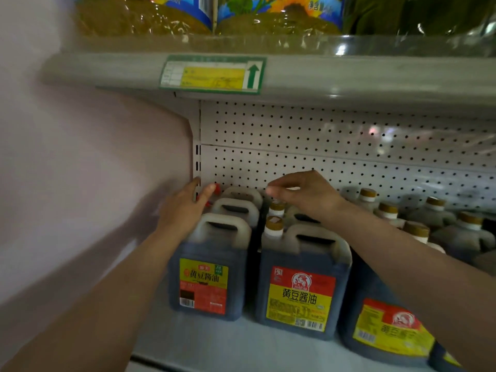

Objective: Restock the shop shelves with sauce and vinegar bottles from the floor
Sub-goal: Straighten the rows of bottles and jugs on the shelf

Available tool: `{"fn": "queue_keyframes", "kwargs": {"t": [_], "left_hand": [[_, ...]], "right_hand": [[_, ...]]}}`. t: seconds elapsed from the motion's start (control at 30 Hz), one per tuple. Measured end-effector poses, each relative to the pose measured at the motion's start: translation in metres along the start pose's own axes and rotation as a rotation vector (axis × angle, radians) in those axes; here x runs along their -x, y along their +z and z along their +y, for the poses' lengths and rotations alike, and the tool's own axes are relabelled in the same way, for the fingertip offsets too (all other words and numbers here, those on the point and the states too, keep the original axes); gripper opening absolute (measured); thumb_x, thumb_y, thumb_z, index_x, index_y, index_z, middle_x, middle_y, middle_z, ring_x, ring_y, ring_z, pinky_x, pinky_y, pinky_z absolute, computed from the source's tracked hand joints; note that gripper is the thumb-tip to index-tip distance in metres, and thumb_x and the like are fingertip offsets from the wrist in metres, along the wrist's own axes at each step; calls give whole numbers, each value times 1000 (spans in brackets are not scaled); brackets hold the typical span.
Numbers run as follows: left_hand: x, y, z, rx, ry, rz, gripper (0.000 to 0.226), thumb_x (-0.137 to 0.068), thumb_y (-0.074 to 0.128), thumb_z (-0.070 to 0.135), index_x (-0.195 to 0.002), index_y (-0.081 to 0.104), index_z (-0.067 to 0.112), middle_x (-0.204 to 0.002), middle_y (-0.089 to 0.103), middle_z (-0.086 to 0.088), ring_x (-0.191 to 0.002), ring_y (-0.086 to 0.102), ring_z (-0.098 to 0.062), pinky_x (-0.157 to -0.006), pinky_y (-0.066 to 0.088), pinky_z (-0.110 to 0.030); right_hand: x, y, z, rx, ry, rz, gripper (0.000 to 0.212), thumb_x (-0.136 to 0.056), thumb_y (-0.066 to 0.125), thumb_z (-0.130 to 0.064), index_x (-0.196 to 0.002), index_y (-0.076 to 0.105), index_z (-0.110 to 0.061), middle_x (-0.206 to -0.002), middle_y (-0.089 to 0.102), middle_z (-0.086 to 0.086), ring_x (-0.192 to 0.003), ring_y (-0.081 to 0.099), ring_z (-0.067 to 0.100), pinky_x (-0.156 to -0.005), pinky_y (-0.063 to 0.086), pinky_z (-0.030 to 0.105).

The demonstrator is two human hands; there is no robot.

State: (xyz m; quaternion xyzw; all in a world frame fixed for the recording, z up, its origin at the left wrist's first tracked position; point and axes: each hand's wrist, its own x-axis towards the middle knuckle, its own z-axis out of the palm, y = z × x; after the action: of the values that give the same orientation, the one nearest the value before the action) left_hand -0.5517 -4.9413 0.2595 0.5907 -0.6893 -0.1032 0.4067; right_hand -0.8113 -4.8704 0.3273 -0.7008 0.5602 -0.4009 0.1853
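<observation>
Dark soy sauce jugs stand in rows on the white shelf [214, 342]. The left row's front jug [204, 285] has a yellow and red label; jugs behind it have white handles. My left hand [185, 208] lies along the left side of that row, fingers straight, thumb by a red cap [218, 187] at the back. The second row's front jug [300, 294] carries a red and yellow label and a gold cap. My right hand [300, 194] hovers over the back of this row, fingers bent and blurred, nothing clearly in them.
A third labelled jug [389, 328] stands at the right front, with several gold-capped bottles [440, 218] behind it. A pegboard back panel [322, 135] closes the shelf. The upper shelf edge [349, 81] bears a price tag [212, 73], oil bottles [281, 17] above. A pale side wall [67, 157] bounds the left.
</observation>
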Motion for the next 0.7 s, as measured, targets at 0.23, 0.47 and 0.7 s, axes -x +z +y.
{"fn": "queue_keyframes", "kwargs": {"t": [0.23, 0.47, 0.7], "left_hand": [[54, 8, 62, 370, 308, 152, 66, -89, 56, 55, -146, 46, 24, -148, 48, -2, -128, 51, -15, -104, 47, -31], [85, 45, 115, 291, 310, -136, 66, -85, 73, 47, -142, 50, 22, -138, 58, -3, -124, 56, -18, -102, 47, -38], [97, 53, 121, 128, 244, -186, 47, -83, 76, 45, -123, 67, 20, -129, 65, -5, -116, 60, -23, -93, 47, -33]], "right_hand": [[75, -20, 21, 25, 70, 184, 31, -82, 80, -36, -110, 75, -24, -110, 72, -10, -108, 63, 4, -82, 45, 5], [118, -8, 48, 96, 174, 180, 58, -84, 79, -37, -137, 58, -30, -125, 65, -7, -114, 61, 9, -91, 47, 18], [122, -7, 63, 163, 134, 257, 54, -87, 76, -22, -136, 60, -40, -137, 63, -5, -125, 58, 16, -101, 47, 24]]}}
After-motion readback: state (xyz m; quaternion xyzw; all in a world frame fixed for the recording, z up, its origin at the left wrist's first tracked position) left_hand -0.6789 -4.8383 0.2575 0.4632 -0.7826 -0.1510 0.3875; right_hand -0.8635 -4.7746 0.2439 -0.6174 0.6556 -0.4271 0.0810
